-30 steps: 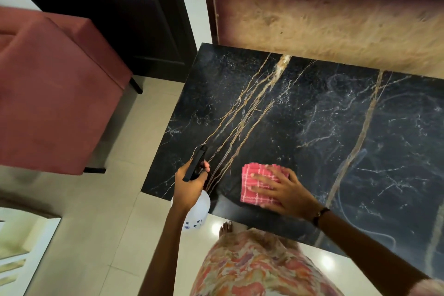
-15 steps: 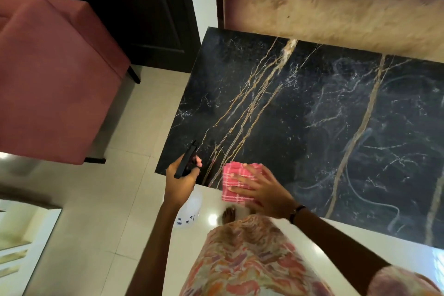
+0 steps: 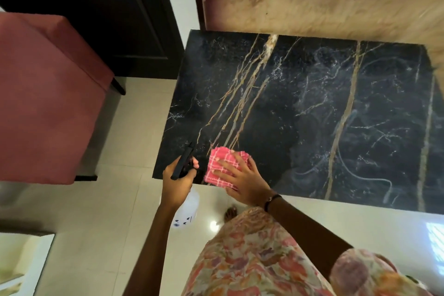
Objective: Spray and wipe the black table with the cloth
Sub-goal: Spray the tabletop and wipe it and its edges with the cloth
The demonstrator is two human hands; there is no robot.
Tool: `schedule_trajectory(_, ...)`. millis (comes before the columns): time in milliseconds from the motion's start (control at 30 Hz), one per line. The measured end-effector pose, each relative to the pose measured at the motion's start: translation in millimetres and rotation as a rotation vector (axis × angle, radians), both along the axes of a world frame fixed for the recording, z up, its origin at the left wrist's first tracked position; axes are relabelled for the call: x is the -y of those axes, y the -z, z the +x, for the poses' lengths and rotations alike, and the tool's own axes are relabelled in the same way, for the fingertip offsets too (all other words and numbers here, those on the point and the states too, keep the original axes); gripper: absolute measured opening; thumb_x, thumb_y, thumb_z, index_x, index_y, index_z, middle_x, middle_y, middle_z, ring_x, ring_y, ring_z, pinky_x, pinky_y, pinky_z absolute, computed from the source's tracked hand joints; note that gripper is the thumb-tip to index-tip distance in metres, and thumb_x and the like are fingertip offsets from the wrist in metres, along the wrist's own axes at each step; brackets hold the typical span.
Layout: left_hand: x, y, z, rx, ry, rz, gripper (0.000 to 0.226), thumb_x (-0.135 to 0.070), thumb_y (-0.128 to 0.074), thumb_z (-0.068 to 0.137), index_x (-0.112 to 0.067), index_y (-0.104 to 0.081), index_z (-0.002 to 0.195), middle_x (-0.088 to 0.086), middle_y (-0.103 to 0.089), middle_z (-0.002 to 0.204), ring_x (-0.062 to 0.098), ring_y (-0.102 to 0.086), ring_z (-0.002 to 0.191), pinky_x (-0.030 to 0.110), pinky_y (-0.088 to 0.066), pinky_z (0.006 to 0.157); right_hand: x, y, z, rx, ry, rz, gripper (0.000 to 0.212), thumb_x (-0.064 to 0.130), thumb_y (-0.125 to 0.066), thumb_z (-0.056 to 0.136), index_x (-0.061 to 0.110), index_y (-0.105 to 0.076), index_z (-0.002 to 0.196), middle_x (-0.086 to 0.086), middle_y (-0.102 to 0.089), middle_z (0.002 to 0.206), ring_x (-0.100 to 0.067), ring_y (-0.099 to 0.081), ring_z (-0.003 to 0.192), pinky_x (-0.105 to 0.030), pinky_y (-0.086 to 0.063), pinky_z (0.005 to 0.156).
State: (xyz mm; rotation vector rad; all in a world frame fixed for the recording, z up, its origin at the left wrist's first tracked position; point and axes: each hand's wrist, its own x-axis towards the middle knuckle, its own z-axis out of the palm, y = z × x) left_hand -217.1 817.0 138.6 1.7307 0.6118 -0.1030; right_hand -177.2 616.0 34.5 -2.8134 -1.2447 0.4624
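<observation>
The black marble table [image 3: 300,115] with gold veins fills the middle and right of the head view. A folded pink checked cloth [image 3: 219,163] lies at its near left corner. My right hand [image 3: 242,180] presses flat on the cloth with spread fingers. My left hand [image 3: 177,181] grips a spray bottle [image 3: 186,209] just off the table's near left corner; its black nozzle points up over the table edge and its white body hangs below my hand.
A red upholstered chair [image 3: 45,103] stands to the left across a strip of pale tiled floor [image 3: 134,122]. A dark cabinet [image 3: 96,14] is behind it. A tan wall panel [image 3: 324,0] borders the table's far edge. Faint wet streaks show on the table's right part.
My right hand has slid the cloth left toward the table's near left corner. The left hand keeps holding the bottle beside that corner.
</observation>
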Motion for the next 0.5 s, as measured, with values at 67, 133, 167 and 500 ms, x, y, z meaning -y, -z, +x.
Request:
schedule_trajectory(67, 3.5, 0.5, 4.8, -0.002, 0.009, -0.022, 0.023, 0.007, -0.053, 0.087, -0.013, -0.065, 0.082, 0.008, -0.057, 0.069, 0.006, -0.038, 0.039, 0.02, -0.033, 0.039, 37.2, 2.5, -11.7, 0.034, -0.053, 0.012, 0.052, 0.051, -0.033, 0.094, 0.042, -0.027, 0.145, 0.003, -0.032, 0.153, -0.038, -0.022, 0.142, -0.066, -0.022, 0.109)
schedule_trajectory(133, 7.1, -0.5, 9.4, -0.002, 0.014, -0.034, 0.024, 0.007, -0.053, 0.087, -0.013, -0.065, 0.082, 0.008, -0.059, 0.072, 0.005, -0.04, 0.04, 0.019, -0.034, 0.04, 85.2, 4.2, -18.0, 0.062, -0.051, 0.014, 0.052, 0.05, -0.028, 0.097, 0.043, -0.018, 0.147, 0.004, -0.021, 0.157, -0.035, -0.013, 0.145, -0.062, -0.015, 0.112)
schedule_trajectory(167, 10.0, -1.9, 11.5, -0.003, 0.024, -0.031, 0.025, 0.007, -0.053, 0.087, -0.014, -0.065, 0.081, 0.007, -0.06, 0.073, 0.007, -0.043, 0.044, 0.021, -0.036, 0.044, 110.3, 3.4, -17.3, 0.068, -0.027, 0.013, 0.052, 0.05, -0.025, 0.098, 0.043, -0.014, 0.148, 0.004, -0.017, 0.158, -0.034, -0.01, 0.146, -0.061, -0.014, 0.112)
schedule_trajectory(500, 66.4, -18.8, 27.2, -0.08, 0.065, -0.061, 0.019, 0.0, -0.056, 0.089, -0.016, -0.063, 0.082, 0.001, -0.058, 0.069, 0.009, -0.05, 0.057, 0.057, -0.044, 0.094, 102.9, -7.9, 25.1, -0.061, 0.457, -0.001, 0.055, 0.055, -0.02, 0.094, 0.041, -0.02, 0.147, 0.006, -0.011, 0.158, -0.039, -0.004, 0.144, -0.073, -0.011, 0.106)
